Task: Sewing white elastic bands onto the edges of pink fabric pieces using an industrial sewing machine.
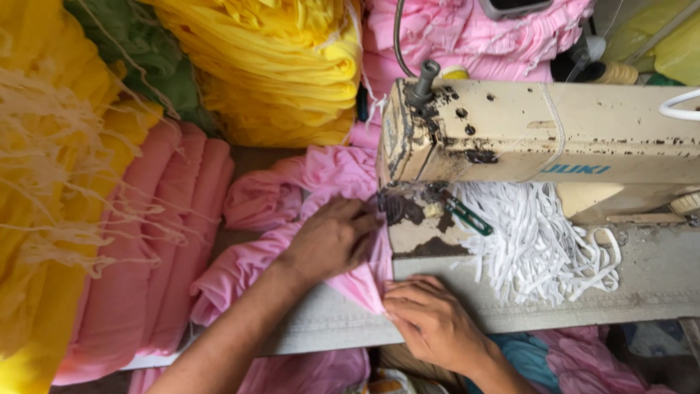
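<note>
Hands flat on pink fabric (pixel 343 281) at sewing machine (pixel 539 131) — left hand (pixel 332 237) pressing, right hand (pixel 430 321) pinching its edge — fingers loosely curled.

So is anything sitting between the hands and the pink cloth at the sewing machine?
Nothing visible. The left hand lies flat on the pink cloth beside the sewing machine head, and the right hand pinches its folded edge.

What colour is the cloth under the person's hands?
Pink. The cloth lies under both hands at the sewing machine, seen clearly in the head view.

Soft matt pink cloth (pixel 343 175), chipped painted-metal sewing machine (pixel 583 131)
</note>
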